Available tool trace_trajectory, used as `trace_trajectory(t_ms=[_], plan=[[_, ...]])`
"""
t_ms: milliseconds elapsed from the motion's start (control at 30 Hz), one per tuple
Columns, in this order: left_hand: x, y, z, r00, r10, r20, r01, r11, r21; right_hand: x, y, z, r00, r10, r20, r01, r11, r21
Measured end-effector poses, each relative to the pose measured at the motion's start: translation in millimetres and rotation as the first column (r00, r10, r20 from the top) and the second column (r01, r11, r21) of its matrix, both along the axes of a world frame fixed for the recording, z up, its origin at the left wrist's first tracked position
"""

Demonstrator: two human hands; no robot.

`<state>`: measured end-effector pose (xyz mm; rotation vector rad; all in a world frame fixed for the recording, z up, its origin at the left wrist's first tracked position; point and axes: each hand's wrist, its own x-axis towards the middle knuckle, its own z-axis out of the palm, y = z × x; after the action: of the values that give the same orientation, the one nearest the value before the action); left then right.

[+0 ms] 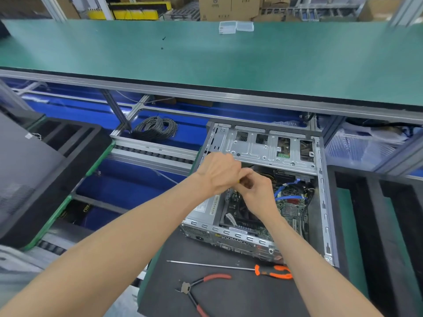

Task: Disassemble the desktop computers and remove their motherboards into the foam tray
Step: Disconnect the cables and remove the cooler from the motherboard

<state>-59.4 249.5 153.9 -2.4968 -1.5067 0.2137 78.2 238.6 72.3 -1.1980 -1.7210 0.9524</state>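
An open desktop computer case (263, 143) lies on a black mat, its green motherboard (290, 207) with blue cables exposed inside. My left hand (217, 172) and my right hand (259, 193) meet above the board's upper left corner. Both have curled fingers closed round a small yellow-tipped tool (238, 181), which is almost fully hidden between them. A black foam tray (357, 213) with long slots stands directly right of the case.
A long orange-handled screwdriver (272, 271) and red-handled cutters (201, 287) lie on the mat (206, 248) in front of the case. Another foam tray (75, 143) at left carries a dark panel (23, 170). A green shelf (206, 60) overhangs behind. A cable coil (155, 128) lies below it.
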Motion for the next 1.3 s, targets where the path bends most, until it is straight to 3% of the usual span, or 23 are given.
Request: trace_trajectory(t_ms=[233,433,533,600,700,833,1300], plan=[[-10.6,-4.4,1.5,0.989,-0.107,0.103,0.116,0.990,-0.081,3.9,4.6,-6.0,0.997,0.021,0.078,-0.020,1.000,-0.010],[-1.3,-3.2,-4.0,0.998,-0.066,0.002,0.066,0.995,-0.079,6.7,0.3,-6.9,0.991,0.120,0.051,-0.119,0.992,-0.029],[-5.7,-6.2,-2.1,0.997,-0.080,-0.007,0.080,0.996,-0.032,1.6,-1.4,-4.4,0.993,0.082,0.081,-0.083,0.997,0.002],[-6.1,-7.9,2.9,1.000,-0.017,0.026,0.017,1.000,-0.025,-1.6,-1.3,-1.8,0.991,0.048,0.121,-0.050,0.999,0.013],[-6.8,-11.0,1.6,0.986,0.081,0.146,-0.078,0.997,-0.023,2.0,-3.6,0.6,0.997,0.056,0.056,-0.060,0.995,0.076],[-10.1,-18.2,2.3,0.924,-0.003,0.383,0.060,0.988,-0.139,7.4,-11.3,1.7,0.997,0.040,0.067,-0.047,0.994,0.097],[-15.3,-30.8,-3.0,0.900,0.078,0.429,0.033,0.969,-0.246,10.8,-18.6,2.3,0.971,0.141,0.195,-0.152,0.987,0.044]])
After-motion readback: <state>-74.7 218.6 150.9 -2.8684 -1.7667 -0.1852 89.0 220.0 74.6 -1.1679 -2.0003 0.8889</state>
